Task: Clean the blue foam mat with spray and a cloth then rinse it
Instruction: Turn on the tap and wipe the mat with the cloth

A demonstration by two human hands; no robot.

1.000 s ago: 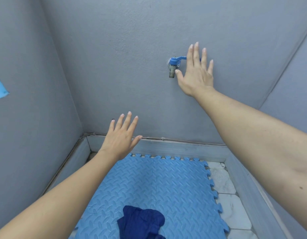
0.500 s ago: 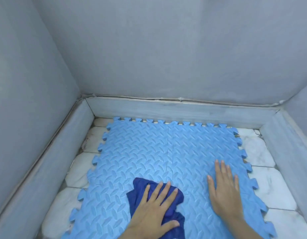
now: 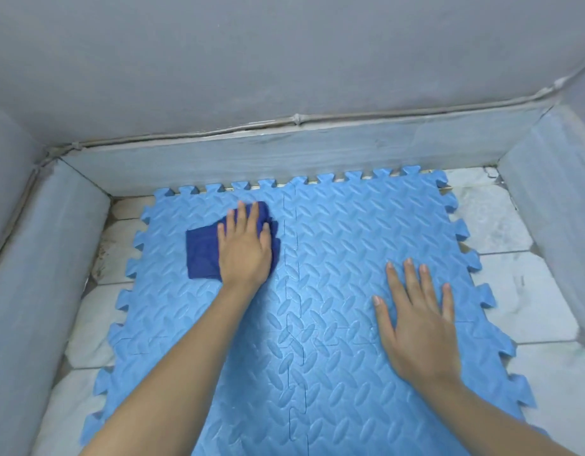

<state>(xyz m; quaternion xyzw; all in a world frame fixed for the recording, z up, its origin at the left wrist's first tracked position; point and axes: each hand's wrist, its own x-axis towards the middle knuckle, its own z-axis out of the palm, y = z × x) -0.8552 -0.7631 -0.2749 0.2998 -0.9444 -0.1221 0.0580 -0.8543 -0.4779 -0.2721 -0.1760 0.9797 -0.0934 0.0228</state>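
The blue foam mat (image 3: 333, 245), made of interlocking textured tiles, lies flat on a white tiled floor. A dark blue cloth (image 3: 202, 250) sits on the mat's far left part. My left hand (image 3: 245, 248) presses flat on top of the cloth, fingers pointing toward the back wall. Lying palm down on the mat's right side is my right hand (image 3: 419, 324), fingers spread, holding nothing. No spray bottle or tap is in view.
Grey walls close in at the back and both sides, with a low grey skirting ledge (image 3: 284, 153) along their base. Strips of white floor tile (image 3: 514, 291) show to the right and left of the mat.
My left hand has pushed the cloth from the mat's near middle up to its far left. My right hand stays flat on the mat's right side. A second ago both hands were raised, the right at the wall tap.
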